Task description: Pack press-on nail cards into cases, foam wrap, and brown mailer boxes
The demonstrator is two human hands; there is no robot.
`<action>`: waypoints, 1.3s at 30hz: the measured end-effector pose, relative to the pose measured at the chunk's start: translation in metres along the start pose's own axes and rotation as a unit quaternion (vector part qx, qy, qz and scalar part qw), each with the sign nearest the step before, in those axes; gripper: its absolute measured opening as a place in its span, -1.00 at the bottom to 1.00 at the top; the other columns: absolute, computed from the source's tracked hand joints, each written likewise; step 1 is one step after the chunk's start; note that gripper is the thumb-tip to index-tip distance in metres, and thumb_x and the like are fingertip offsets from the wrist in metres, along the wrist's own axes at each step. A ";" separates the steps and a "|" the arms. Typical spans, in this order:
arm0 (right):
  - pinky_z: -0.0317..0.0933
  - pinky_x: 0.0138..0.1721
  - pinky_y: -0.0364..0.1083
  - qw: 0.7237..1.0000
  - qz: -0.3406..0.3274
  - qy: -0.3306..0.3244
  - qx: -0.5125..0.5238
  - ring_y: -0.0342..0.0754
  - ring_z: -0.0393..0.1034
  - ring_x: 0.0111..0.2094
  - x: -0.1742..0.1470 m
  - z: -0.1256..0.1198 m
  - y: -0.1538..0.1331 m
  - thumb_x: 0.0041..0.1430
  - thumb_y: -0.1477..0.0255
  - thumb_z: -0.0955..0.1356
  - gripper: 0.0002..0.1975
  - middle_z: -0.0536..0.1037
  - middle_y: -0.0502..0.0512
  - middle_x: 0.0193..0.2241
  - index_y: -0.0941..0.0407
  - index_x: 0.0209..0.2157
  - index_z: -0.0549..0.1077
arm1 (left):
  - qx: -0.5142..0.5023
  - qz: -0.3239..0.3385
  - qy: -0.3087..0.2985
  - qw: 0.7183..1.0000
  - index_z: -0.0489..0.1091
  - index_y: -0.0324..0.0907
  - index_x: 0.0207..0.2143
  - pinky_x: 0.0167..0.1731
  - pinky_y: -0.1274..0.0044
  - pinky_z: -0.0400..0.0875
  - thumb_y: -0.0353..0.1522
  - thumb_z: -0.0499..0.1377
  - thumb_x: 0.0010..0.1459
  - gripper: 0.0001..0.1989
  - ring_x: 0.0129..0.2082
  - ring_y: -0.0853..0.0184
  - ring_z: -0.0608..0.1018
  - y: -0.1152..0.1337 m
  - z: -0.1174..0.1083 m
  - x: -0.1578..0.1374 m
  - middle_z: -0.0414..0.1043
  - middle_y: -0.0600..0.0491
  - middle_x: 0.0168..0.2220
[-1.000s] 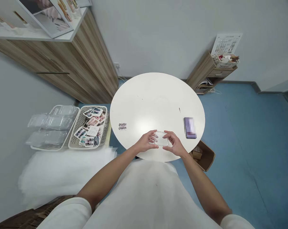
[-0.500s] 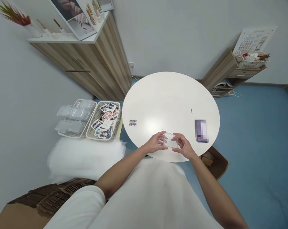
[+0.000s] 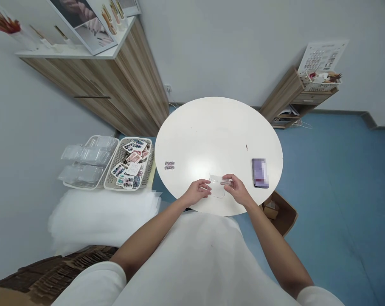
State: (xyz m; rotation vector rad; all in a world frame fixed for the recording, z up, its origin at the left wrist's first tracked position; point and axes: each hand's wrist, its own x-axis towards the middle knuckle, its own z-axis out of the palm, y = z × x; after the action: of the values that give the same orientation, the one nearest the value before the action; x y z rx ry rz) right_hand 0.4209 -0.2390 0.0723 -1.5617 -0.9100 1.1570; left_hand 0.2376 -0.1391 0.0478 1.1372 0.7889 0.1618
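Over the near edge of the white round table I hold a small clear plastic box. Its see-through walls make its exact shape hard to tell; a narrow clear strip sticks out at its upper right. My left hand pinches the left edge between thumb and fingers. At the upper right, my right hand has its fingers closed on that clear part. Left of my hands, a card of press-on nails lies flat on the table. A purple package, partly pixelated, rests to the right.
Beside the table on the left stand a basket of nail cards and a basket of clear plastic packs. White foam sheets are piled nearer. An open cardboard box sits on the floor at right. Wooden cabinets line the wall.
The clear box has turned in my hands and looks more opened out, with my right hand now higher on its upper right part. The whole view has shifted slightly.
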 end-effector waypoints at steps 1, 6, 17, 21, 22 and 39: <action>0.22 -0.17 0.03 0.999 0.017 0.028 0.004 -0.04 0.36 -0.28 0.003 0.001 0.003 -0.02 0.16 0.31 -0.65 0.40 0.07 -0.27 0.07 -0.23 0.33 | 0.008 0.002 -0.003 1.000 0.31 -0.20 -0.15 -0.33 0.48 0.40 -0.37 0.27 -0.11 -0.59 -0.39 0.41 0.50 -0.002 0.000 0.001 0.39 -0.02 -0.30; 0.25 -0.30 -0.02 0.987 0.113 0.090 0.077 -0.16 0.32 -0.50 0.013 0.006 0.016 0.00 0.09 0.26 -0.62 0.39 0.03 -0.37 0.09 -0.28 0.38 | -0.002 0.003 -0.006 1.000 0.32 -0.21 -0.17 -0.31 0.46 0.40 -0.37 0.28 -0.13 -0.59 -0.41 0.41 0.50 -0.011 0.006 0.002 0.40 -0.02 -0.30; 0.24 -0.21 -0.03 0.982 0.157 0.095 0.032 -0.07 0.31 -0.25 -0.021 0.023 0.070 -0.05 0.13 0.30 -0.46 0.36 0.09 -0.18 0.03 -0.01 0.26 | -0.028 -0.054 0.100 0.993 0.25 -0.21 -0.15 -0.29 0.47 0.40 -0.45 0.28 -0.13 -0.56 -0.40 0.42 0.49 -0.043 0.010 0.033 0.40 0.03 -0.35; 0.21 -0.13 -0.01 0.980 0.178 0.082 0.014 -0.04 0.29 -0.16 -0.022 0.025 0.080 -0.04 0.12 0.28 -0.41 0.32 0.13 -0.10 0.06 0.03 0.22 | 0.019 -0.065 0.103 0.992 0.18 -0.20 -0.09 -0.31 0.47 0.40 -0.47 0.24 -0.09 -0.53 -0.38 0.41 0.49 -0.051 0.010 0.040 0.41 0.03 -0.35; 0.21 -0.12 -0.01 0.979 0.185 0.082 0.013 -0.04 0.28 -0.13 -0.021 0.025 0.081 -0.03 0.12 0.27 -0.41 0.32 0.14 -0.08 0.06 0.04 0.22 | 0.038 -0.064 0.104 0.992 0.19 -0.20 -0.10 -0.31 0.48 0.39 -0.47 0.22 -0.08 -0.55 -0.38 0.40 0.49 -0.053 0.010 0.042 0.41 0.03 -0.35; 0.27 -0.24 -0.04 0.974 0.202 0.107 -0.002 -0.01 0.31 -0.16 -0.009 0.020 0.093 0.00 0.10 0.23 -0.45 0.37 0.13 -0.14 0.07 -0.01 0.28 | 0.234 -0.038 0.152 0.960 0.23 -0.24 -0.03 -0.16 0.48 0.27 -0.48 0.10 -0.01 -0.57 -0.29 0.38 0.39 -0.065 0.016 0.046 0.29 -0.06 -0.17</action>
State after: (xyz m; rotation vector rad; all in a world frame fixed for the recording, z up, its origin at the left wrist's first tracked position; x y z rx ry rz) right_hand 0.4017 -0.2667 -0.0169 -1.8897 -0.4626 1.2304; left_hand 0.2637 -0.1575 -0.0267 1.5470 1.1845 0.0866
